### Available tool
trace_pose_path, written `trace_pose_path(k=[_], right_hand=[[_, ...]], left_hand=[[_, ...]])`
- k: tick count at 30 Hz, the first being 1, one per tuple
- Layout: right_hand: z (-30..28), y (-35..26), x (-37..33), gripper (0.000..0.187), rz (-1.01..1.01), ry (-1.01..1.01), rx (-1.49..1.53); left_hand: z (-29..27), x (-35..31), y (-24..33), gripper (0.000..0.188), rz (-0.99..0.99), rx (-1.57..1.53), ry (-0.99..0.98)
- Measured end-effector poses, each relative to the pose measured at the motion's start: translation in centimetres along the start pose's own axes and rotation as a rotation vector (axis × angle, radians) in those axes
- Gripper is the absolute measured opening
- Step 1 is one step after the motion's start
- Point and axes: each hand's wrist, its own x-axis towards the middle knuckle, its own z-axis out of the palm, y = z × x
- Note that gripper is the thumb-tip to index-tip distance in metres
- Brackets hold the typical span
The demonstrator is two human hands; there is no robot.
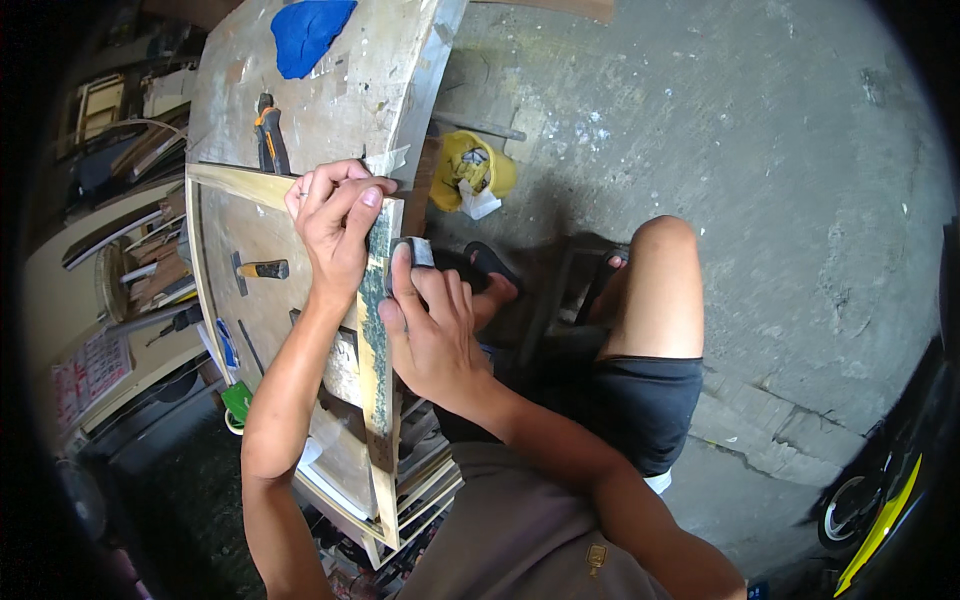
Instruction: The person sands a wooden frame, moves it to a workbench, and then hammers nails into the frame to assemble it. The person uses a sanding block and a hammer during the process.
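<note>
A wooden frame of pale strips rests on the worktable. Its near strip has a patchy dark-green face. Over the frame's far right corner, my left hand is closed, fingers bent across the top and thumb along the strip. My right hand grips a small grey block beside the strip's outer side, index finger stretched along it. The block's underside is hidden by the fingers, so its contact with the wood cannot be made out fully.
Pliers with black-orange handles and a hammer lie on the worktable, with a blue cloth farther back. A yellow bucket holding rags stands on the concrete floor. My bent leg is at right.
</note>
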Motion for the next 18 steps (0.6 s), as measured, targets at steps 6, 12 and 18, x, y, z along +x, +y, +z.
trace_pose_path(k=[6, 12, 18], right_hand=[[-0.4, 0.5, 2.6, 0.046, -0.064, 0.067, -0.05], [-4.2, -0.5, -5.6, 0.045, -0.233, -0.122, -0.13], [-9.6, 5.8, -3.1, 0.031, 0.134, -0.071, -0.08]], left_hand=[[0.2, 0.3, -0.2, 0.018, 0.023, -0.035, 0.049], [-0.4, -0.1, -0.3, 0.018, 0.072, -0.033, 0.052], [-1.4, 0.7, 0.8, 0.029, 0.08, -0.018, -0.006]])
